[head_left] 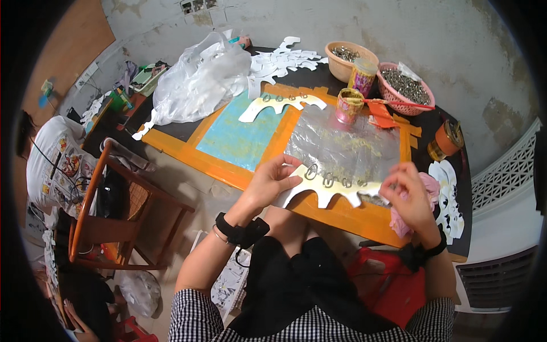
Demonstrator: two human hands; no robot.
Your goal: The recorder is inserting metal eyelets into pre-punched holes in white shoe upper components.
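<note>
A white scalloped card or foam strip [336, 192] with a yellowish smear along it lies slanted over the table's near edge. Several metal rings or buckles [329, 180] rest along its top. My left hand [272, 181] pinches the strip's left end between thumb and fingers. At the strip's right end is my right hand [409, 196], its fingers curled together; whatever they hold is too small to make out. Farther back, a similar strip [279, 105] with several metal pieces lies across the blue sheet [242, 134] and the orange tape.
An open tin [349, 108] of yellowish paste stands behind the clear plastic sheet [319, 134]. Two baskets of small metal parts, one orange [342, 71] and one pink [399, 102], stand at the back right. White cutouts [285, 60], a plastic bag [199, 80] and a wooden chair [114, 222] are around.
</note>
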